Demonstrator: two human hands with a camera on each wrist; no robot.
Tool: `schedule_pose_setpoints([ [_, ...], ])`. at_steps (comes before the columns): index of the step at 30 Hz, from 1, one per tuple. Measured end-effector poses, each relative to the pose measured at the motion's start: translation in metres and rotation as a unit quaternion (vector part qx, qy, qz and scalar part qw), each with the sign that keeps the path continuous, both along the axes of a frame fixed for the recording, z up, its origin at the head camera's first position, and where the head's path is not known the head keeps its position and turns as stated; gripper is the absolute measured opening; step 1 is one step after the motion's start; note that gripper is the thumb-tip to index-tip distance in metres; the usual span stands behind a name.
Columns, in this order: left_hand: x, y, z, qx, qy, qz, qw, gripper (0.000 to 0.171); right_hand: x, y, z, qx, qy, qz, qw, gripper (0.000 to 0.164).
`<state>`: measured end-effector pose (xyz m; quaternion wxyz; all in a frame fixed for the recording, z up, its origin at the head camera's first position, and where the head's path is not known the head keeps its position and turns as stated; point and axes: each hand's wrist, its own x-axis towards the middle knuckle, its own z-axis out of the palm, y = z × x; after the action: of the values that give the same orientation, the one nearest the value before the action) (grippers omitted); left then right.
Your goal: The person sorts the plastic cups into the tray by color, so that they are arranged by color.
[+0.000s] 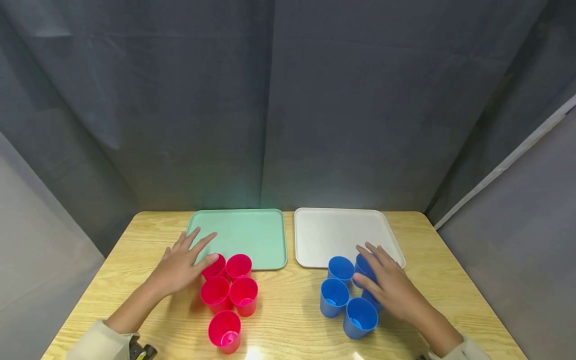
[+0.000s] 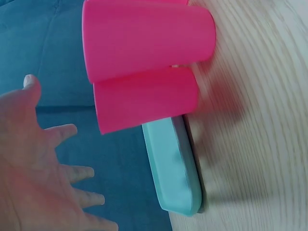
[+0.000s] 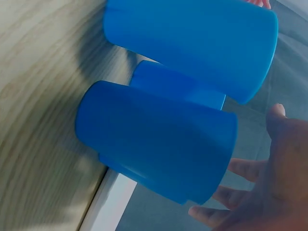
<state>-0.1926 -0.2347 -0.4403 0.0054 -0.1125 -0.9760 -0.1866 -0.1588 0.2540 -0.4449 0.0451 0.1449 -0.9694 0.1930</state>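
Several red cups (image 1: pixel 224 331) stand upright in a cluster on the left half of the table. My left hand (image 1: pixel 181 267) hovers with fingers spread above the far left cup, its thumb overlapping that cup's rim in the head view. In the left wrist view the palm (image 2: pixel 33 168) faces the red cups (image 2: pixel 144 41) and holds nothing. On the right, several blue cups (image 1: pixel 360 318) stand upright close together. Over their right side is my right hand (image 1: pixel 393 285), fingers extended, partly hiding two cups. From the right wrist, its fingers (image 3: pixel 245 168) appear straight beside a blue cup (image 3: pixel 159 139).
A mint green tray (image 1: pixel 252 237) lies behind the red cups, and a white tray (image 1: pixel 337 235) behind the blue ones. Both are near the back edge of the wooden table (image 1: pixel 288 320). Grey curtains (image 1: pixel 351 125) surround the table at the back and sides.
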Motion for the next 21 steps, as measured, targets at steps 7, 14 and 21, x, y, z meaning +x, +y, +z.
schedule_pose_setpoints([
  [7, -0.004, -0.009, -0.002, 0.014, 0.007, 0.002, 0.9999, 0.069, 0.003, 0.006, -0.003, -0.022, -0.004, 0.002, 1.0, 0.069],
  [14, -0.01, -0.02, -0.004, 0.041, -0.012, 0.013, 0.999, 0.069, 0.006, 0.011, -0.004, -0.032, -0.009, 0.002, 0.999, 0.07],
  [21, -0.015, -0.031, -0.008, 0.083, -0.027, 0.008, 0.9961, 0.068, 0.008, 0.015, -0.005, -0.05, -0.016, 0.001, 0.999, 0.071],
])
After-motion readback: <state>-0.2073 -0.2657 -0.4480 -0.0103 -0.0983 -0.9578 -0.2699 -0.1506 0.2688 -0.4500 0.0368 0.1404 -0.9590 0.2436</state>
